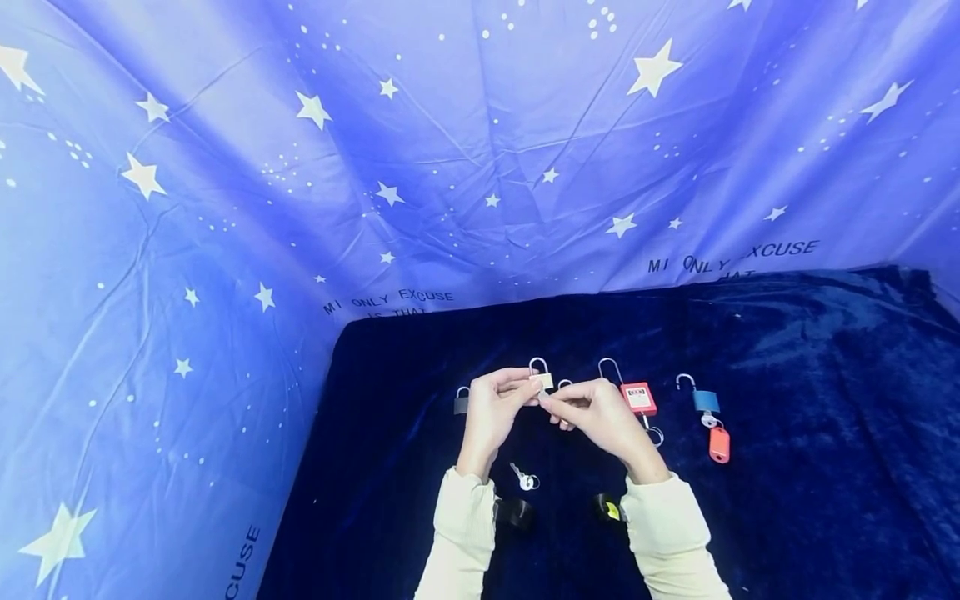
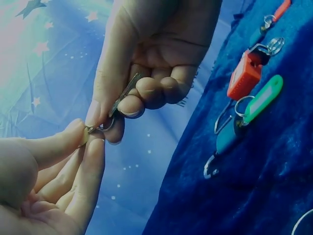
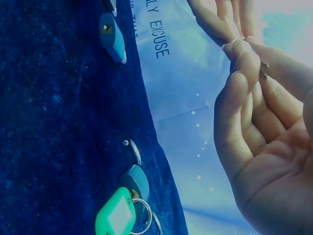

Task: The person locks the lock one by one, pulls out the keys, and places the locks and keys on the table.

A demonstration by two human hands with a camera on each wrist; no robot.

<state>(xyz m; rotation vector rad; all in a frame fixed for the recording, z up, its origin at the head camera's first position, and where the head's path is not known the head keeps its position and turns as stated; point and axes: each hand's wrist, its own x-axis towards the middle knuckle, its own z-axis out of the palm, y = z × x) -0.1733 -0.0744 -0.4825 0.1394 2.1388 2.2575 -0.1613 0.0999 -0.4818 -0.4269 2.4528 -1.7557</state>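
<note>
In the head view my left hand (image 1: 491, 412) holds a small brass padlock (image 1: 542, 381) with its shackle pointing up. My right hand (image 1: 600, 412) pinches a small key (image 1: 543, 397) at the bottom of the padlock, the fingertips of both hands meeting there. Seen from the left wrist, a second flat key (image 2: 124, 95) hangs from a ring (image 2: 108, 123) under the right fingers. Only a sliver of the padlock shows in that view; the left fingers cover the rest. From the right wrist, the curled right fingers hide most of the keys.
On the dark blue velvet cloth lie a grey padlock (image 1: 461, 406), a red padlock (image 1: 643, 408), and a blue padlock (image 1: 706, 401) with a red tag (image 1: 719, 445). A teal padlock (image 2: 229, 138) carries a green tag (image 2: 264, 98). Loose keys (image 1: 527, 481) lie between the forearms. Star-printed fabric (image 1: 487, 167) hangs behind.
</note>
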